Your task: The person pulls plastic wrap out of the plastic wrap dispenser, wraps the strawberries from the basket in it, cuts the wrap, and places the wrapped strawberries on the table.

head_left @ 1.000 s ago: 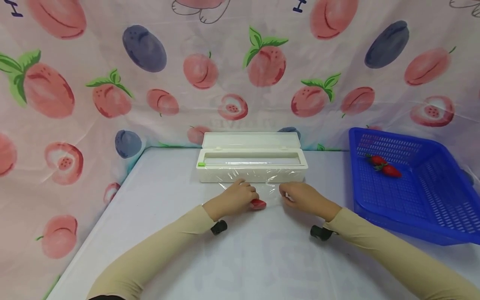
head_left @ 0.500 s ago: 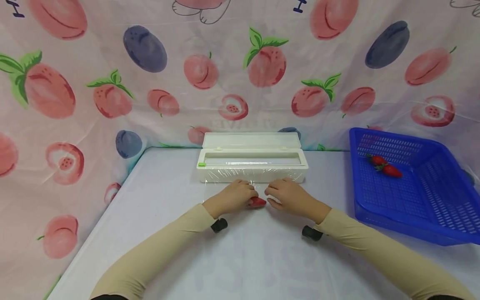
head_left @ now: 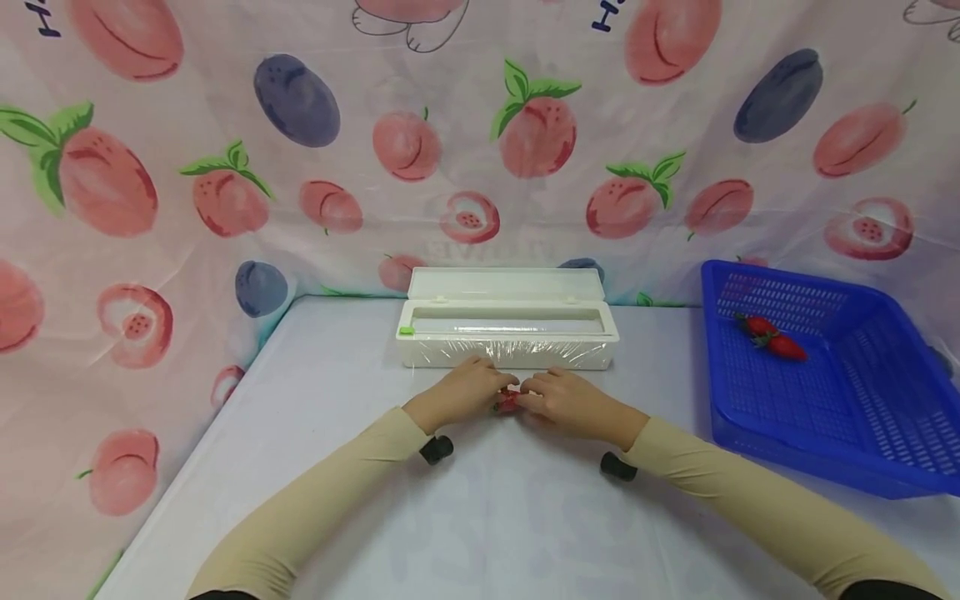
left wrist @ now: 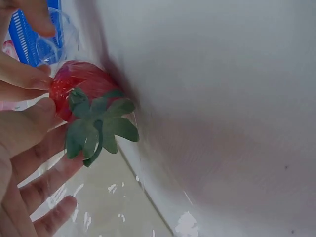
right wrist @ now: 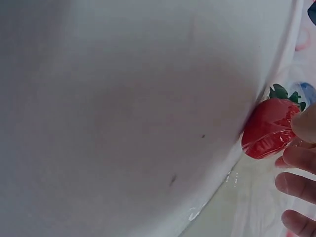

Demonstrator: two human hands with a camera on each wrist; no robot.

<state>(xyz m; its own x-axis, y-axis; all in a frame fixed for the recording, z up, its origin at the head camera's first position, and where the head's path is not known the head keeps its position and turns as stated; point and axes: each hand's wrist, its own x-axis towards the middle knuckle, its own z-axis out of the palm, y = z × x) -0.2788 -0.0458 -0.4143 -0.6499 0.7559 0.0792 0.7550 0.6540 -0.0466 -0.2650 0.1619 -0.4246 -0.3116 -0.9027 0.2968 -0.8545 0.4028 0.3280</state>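
A red strawberry (head_left: 508,402) with a green leafy cap sits between both hands, just in front of the white box. Clear cling film (right wrist: 269,143) covers part of it, with shiny creases. My left hand (head_left: 463,396) pinches the strawberry from the left, its thumb (left wrist: 34,118) on the red flesh near the cap. From the right, my right hand (head_left: 581,407) holds it, thumb (right wrist: 306,124) pressed on the film-covered side. The right hand's other fingers spread loosely below in the right wrist view. Film stretches back to the cling film box (head_left: 510,350).
The box's lid (head_left: 506,283) stands raised, and a green slider (head_left: 406,331) sits at its left end. At the right stands a blue plastic basket (head_left: 832,450) holding two strawberries (head_left: 780,344). A fruit-patterned curtain (head_left: 465,108) hangs behind the white table (head_left: 480,517).
My right hand has moved left from the film's right side onto the strawberry. The strawberry has turned, its tip no longer pointing right. My left hand has stayed nearly in place.
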